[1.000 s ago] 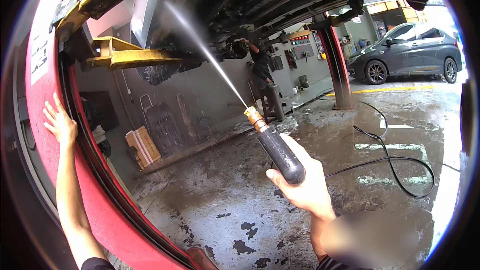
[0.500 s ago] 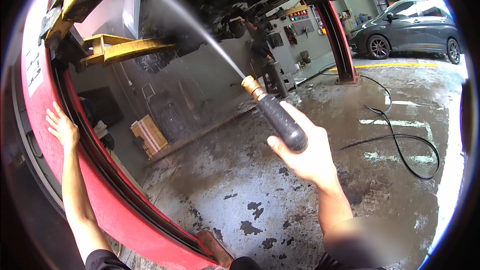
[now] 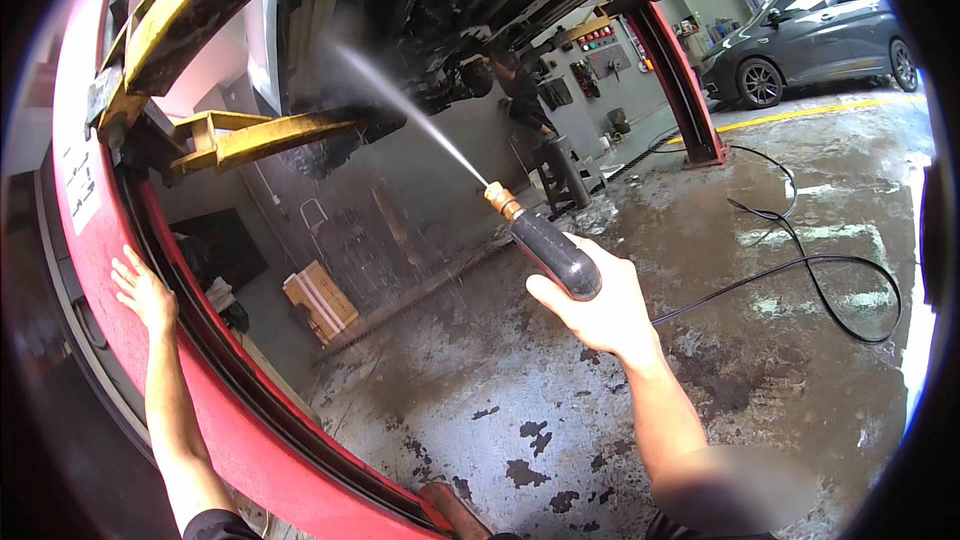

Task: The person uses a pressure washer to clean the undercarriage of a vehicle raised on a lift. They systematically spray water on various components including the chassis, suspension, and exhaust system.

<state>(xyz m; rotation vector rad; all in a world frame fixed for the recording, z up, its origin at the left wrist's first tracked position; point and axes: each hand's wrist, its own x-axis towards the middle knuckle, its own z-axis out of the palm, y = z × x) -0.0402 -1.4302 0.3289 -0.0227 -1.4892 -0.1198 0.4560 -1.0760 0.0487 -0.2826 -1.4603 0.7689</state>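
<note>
I see a long, black spray gun with a rounded body (image 3: 555,255). It is up off the floor, tipped so that its gold-coloured metal tip (image 3: 503,202) points up and to the left. The person's right hand (image 3: 605,305) is at the back end of the gun, with the fingers wrapped round it and the thumb along the near side. I think the grip is firm so that the gun does not push back and wobble.

A thin white jet of spray (image 3: 440,140) shoots from the gun and spreads into mist. It is aimed high because the dark, dirty metal belly of a lifted car (image 3: 430,0) is above the gun. I can't tell just where the spray lands.

Left of the gun, the left hand (image 3: 148,295) seems to lie flat on a tall, red metal post (image 3: 250,455). Its fingers are spread out and hold nothing, maybe to help the person stay steady. Up and left of the gun, a thick yellow metal arm (image 3: 285,137) reaches out under the car, so it probably helps hold it up.

To the right of the gun, a thin black hose (image 3: 850,260) lies in loose loops on the patchy grey floor (image 3: 480,380). Beyond the gun, another person in dark clothes (image 3: 522,90) reaches up under the car, beside a dark stool (image 3: 565,172).
</note>
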